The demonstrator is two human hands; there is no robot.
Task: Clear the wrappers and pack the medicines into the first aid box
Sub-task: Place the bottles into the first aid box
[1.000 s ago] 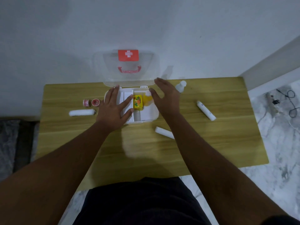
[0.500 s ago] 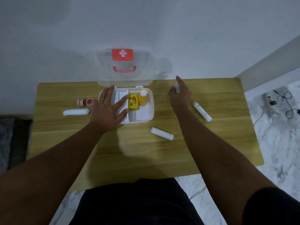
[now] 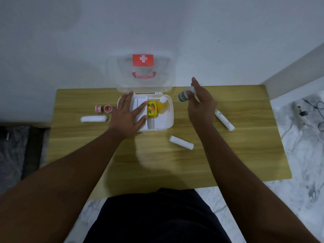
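The white first aid box (image 3: 169, 118) stands open at the table's back, its clear lid (image 3: 142, 72) with a red cross leaning on the wall. Inside lie a yellow packet (image 3: 151, 109) and an orange bottle (image 3: 162, 106). My left hand (image 3: 128, 116) rests flat on the box's left compartments, fingers spread. My right hand (image 3: 201, 104) holds a small white bottle with a green label (image 3: 184, 95) lifted just right of the box. White rolls lie on the table: one at the left (image 3: 93, 118), one at the front (image 3: 181, 142), one at the right (image 3: 225, 120).
Two small pink tape rolls (image 3: 103, 108) sit left of the box. The wooden table (image 3: 157, 163) stands against a white wall. Cables and a power strip (image 3: 305, 111) lie on the marble floor to the right. A dark rug (image 3: 14, 151) is at the left.
My right hand moved from over the box to the right, took hold of the small white bottle and lifted it off the table. My left hand stayed on the box.
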